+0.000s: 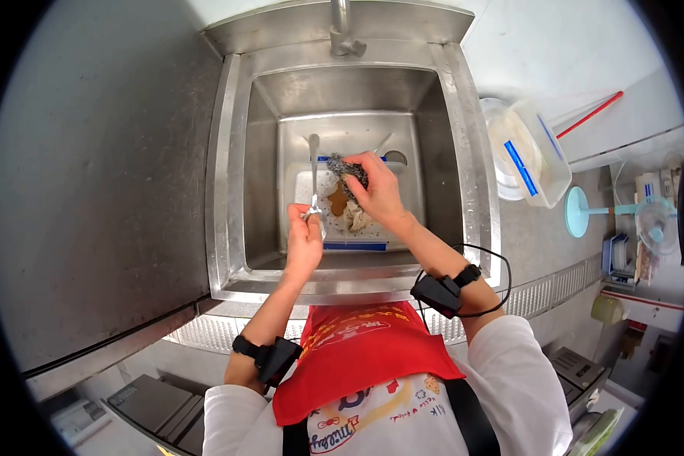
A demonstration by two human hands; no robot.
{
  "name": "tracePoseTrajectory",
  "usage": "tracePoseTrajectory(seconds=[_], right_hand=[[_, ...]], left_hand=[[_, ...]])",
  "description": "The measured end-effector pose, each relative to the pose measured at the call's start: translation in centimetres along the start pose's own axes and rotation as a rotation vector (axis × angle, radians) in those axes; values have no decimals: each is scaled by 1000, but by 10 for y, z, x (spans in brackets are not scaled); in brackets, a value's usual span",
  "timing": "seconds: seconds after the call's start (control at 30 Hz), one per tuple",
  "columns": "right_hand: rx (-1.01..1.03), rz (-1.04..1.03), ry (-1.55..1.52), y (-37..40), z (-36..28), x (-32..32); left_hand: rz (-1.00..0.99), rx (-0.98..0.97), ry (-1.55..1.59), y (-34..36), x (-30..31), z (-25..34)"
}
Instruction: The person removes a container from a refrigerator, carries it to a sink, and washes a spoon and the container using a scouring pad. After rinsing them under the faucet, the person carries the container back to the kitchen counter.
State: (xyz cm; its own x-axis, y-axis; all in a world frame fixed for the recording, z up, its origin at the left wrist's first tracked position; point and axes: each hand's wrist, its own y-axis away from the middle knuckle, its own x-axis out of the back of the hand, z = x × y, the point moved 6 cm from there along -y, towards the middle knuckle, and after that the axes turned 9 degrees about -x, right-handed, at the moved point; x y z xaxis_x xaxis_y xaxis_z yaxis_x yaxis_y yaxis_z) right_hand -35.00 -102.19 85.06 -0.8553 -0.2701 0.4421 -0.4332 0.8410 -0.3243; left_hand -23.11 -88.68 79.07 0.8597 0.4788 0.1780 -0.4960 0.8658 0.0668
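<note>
I look down into a deep steel sink (235, 190). My left hand (304, 239) grips a metal spoon (314, 171) by its bowl end, the handle pointing away from me. My right hand (378, 190) holds a grey steel-wool scourer (347, 171) just right of the spoon. Below both hands a white rectangular container (300, 190) with blue clips lies in the sink bottom, holding brown food residue (337, 201).
A faucet (342, 34) stands at the back of the sink. A steel counter (99, 182) spreads to the left. Clear plastic tubs with a blue-clipped lid (528, 156) sit to the right, with a red-tipped stick (591, 114) beyond them.
</note>
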Motion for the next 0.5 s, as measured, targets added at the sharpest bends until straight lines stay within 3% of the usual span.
tracePoseTrajectory(seconds=[0.13, 0.17, 0.3, 0.4, 0.5], right_hand=[[-65, -133, -14, 10, -17, -1], [-141, -246, 55, 16, -14, -11], [-142, -290, 114, 26, -18, -35], [159, -276, 337, 40, -36, -45], [236, -387, 409, 48, -23, -47]], left_hand=[[130, -279, -282, -4, 8, 23], [123, -248, -290, -5, 7, 25], [121, -200, -331, -6, 1, 24], [116, -140, -385, -4, 3, 16], [160, -164, -383, -7, 14, 13]])
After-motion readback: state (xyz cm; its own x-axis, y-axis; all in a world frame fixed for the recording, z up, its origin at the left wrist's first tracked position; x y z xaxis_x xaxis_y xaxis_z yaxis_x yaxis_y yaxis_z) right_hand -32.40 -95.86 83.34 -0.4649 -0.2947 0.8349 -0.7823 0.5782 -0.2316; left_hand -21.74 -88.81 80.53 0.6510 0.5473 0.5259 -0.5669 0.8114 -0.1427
